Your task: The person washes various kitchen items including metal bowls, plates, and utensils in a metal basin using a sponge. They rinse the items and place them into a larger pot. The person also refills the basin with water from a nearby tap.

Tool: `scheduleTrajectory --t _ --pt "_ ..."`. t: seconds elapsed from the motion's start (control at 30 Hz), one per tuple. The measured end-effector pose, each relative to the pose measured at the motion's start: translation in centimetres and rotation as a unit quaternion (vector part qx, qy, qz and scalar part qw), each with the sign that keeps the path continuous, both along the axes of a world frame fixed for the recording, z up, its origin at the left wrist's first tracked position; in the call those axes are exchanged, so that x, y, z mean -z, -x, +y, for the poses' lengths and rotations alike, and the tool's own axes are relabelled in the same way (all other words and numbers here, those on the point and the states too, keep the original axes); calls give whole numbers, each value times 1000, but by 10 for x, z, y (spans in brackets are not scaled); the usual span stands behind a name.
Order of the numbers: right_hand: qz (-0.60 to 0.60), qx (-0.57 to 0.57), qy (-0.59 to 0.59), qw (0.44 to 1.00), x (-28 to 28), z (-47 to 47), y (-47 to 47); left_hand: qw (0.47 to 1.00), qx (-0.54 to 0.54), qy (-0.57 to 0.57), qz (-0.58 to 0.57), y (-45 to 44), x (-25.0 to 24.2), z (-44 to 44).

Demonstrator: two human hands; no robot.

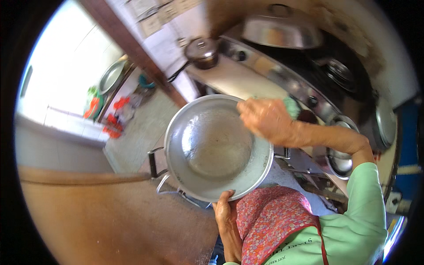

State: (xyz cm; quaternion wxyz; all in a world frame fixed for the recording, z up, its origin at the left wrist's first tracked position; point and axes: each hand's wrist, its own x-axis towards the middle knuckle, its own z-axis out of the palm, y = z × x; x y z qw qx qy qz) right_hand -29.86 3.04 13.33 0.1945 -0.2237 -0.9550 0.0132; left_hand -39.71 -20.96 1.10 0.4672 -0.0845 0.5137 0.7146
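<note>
A wide round metal pan (pixel 220 142) with two dark side handles is held tilted, its hollow turned towards me. My left hand (pixel 223 210) grips its lower rim, thumb over the edge and fingers hidden beneath. My right hand (pixel 265 119), fingers curled, is at the pan's upper right rim and partly covers its inside. The frame does not settle whether it pinches the rim or has something within the fingers. Behind that wrist, a pale green cloth (pixel 291 107) shows on the counter.
A stove (pixel 351 102) with a large domed lid (pixel 281 31) stands at upper right. A lidded pot (pixel 202 53) sits on the counter's far end. Metal bowls (pixel 341 162) lie beneath my right forearm. A brown wooden surface (pixel 116 215) fills the lower left; a metal basin (pixel 112 76) stands beyond the doorway.
</note>
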Motion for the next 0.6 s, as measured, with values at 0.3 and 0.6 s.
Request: scheduleTrajectory --t 0.3,0.6 --pt "-532 -179 286 776 244 37 313 988 -95 73 103 149 39 5" --pt "-405 -175 512 737 295 -34 514 971 -117 205 40 246 17 45"
